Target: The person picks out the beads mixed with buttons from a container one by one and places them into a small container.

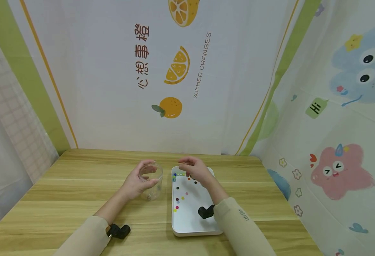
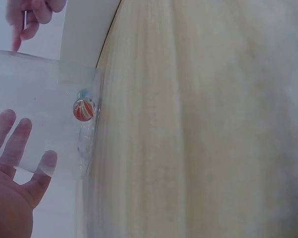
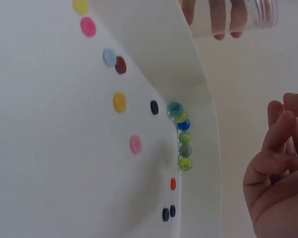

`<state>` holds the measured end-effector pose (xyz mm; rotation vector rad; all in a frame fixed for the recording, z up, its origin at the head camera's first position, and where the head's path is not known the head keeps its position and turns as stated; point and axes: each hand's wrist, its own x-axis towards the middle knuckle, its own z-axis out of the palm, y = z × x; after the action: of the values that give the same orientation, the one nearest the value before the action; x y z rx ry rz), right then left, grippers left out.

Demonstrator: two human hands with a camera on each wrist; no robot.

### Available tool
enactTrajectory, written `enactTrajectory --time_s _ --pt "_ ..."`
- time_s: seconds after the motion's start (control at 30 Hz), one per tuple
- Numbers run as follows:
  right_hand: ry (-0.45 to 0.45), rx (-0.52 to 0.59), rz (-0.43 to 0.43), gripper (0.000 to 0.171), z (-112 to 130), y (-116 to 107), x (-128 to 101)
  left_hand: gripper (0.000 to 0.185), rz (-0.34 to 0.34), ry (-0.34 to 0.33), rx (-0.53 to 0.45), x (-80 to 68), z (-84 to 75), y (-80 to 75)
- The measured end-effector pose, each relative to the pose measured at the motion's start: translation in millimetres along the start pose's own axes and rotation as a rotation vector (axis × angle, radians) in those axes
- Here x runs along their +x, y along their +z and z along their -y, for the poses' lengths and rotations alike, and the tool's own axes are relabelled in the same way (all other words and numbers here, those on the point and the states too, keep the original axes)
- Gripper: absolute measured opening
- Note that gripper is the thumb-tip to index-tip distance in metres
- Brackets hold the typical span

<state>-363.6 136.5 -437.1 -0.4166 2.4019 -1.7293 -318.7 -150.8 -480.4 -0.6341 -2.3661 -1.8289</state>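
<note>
My left hand [image 1: 137, 183] grips a clear plastic cup [image 1: 153, 192] round its side, beside the white tray [image 1: 187, 222]. Inside the cup, low near its base, lie an orange-and-white swirled marble [image 2: 83, 109] and a bluish one. Above the tray's far end is my right hand [image 1: 196, 170], its fingers bent and thumb close to the fingertips [image 3: 287, 118]; I cannot tell whether something small sits between them. Along the tray's wall several glass marbles [image 3: 185, 137] in green, yellow and blue lie in a row.
Several small buttons, among them a pink button [image 3: 135, 144] and a yellow button [image 3: 119, 102], are scattered over the tray floor. The tray stands on a wood-grain table [image 1: 79, 199]. Behind the table hangs a white curtain [image 1: 110, 117] with orange prints.
</note>
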Motion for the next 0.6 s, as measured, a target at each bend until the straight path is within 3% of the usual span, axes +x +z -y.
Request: enactTrajectory --time_s 0.6 --pt "0.094 -0.075 -0.015 0.026 -14 -6 5 0.068 -0.003 -0.008 0.006 0.0 -0.9 -0.2"
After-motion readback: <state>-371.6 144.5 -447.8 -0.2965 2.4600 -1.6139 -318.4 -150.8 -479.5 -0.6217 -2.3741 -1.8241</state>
